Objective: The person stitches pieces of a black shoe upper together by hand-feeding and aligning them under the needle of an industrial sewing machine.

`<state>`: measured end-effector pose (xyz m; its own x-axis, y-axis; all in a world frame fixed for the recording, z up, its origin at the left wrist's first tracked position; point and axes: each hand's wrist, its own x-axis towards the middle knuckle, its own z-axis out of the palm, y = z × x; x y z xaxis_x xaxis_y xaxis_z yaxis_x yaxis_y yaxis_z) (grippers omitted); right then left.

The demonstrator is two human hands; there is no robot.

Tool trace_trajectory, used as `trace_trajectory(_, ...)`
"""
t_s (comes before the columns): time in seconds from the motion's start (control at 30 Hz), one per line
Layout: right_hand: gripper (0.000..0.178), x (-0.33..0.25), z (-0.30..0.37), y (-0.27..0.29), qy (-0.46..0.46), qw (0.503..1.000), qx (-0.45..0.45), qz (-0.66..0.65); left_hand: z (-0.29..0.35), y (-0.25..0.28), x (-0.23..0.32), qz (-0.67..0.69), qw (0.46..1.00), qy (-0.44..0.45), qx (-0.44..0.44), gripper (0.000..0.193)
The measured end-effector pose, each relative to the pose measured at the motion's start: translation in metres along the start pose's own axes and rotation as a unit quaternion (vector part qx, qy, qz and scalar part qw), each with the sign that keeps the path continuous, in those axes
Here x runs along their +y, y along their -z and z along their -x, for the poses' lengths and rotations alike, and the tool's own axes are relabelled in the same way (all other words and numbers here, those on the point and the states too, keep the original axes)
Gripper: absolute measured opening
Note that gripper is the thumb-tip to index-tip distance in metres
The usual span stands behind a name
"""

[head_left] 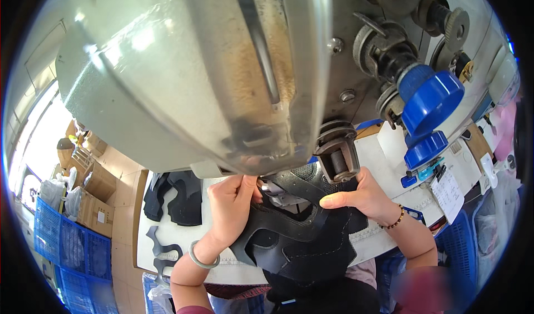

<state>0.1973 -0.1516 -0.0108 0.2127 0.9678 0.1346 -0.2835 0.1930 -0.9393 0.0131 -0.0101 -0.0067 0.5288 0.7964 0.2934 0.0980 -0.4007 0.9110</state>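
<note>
A black shoe upper [289,225] of mesh and smooth cut-out overlays, with pale stitch lines, lies under the head of a sewing machine [150,97]. My left hand [231,205] pinches its left edge close to the machine; those fingertips are partly hidden. On the other side, my right hand [359,197] grips the upper with the thumb flat on top and the fingers out of sight beneath. The lower part of the upper hangs toward my lap. The machine head covers the needle area.
Black cut pieces [186,200] and grey wavy strips [158,247] lie on the white table [222,261] at left. Blue tension knobs [434,105] jut out at right, above a written sheet [446,194]. Blue crates [72,239] and cartons stand on the floor at left.
</note>
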Motion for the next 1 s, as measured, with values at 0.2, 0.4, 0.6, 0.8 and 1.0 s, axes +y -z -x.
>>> trace_trajectory(0.2,0.016,0.016,0.007,-0.017,0.016,0.999,0.024,0.018,-0.016,0.034,0.006,-0.209,0.887,-0.386,-0.144,0.029)
trace_trajectory(0.4,0.012,0.034,0.014,-0.044,0.061,0.996,0.068,-0.017,-0.003,0.035,0.026,-0.271,0.856,-0.378,-0.224,0.059)
trace_trajectory(0.6,0.017,0.051,0.006,-0.050,0.091,0.989,0.099,-0.067,0.007,0.029,0.022,-0.428,0.794,-0.413,-0.122,0.058)
trace_trajectory(0.8,0.019,0.060,0.000,-0.068,0.131,0.977,0.144,-0.089,0.009,0.028,0.025,-0.464,0.789,-0.394,-0.082,0.054)
trace_trajectory(1.0,0.018,0.062,-0.007,-0.079,0.165,0.967,0.159,-0.108,0.006,0.026,0.018,-0.467,0.782,-0.410,-0.036,0.045)
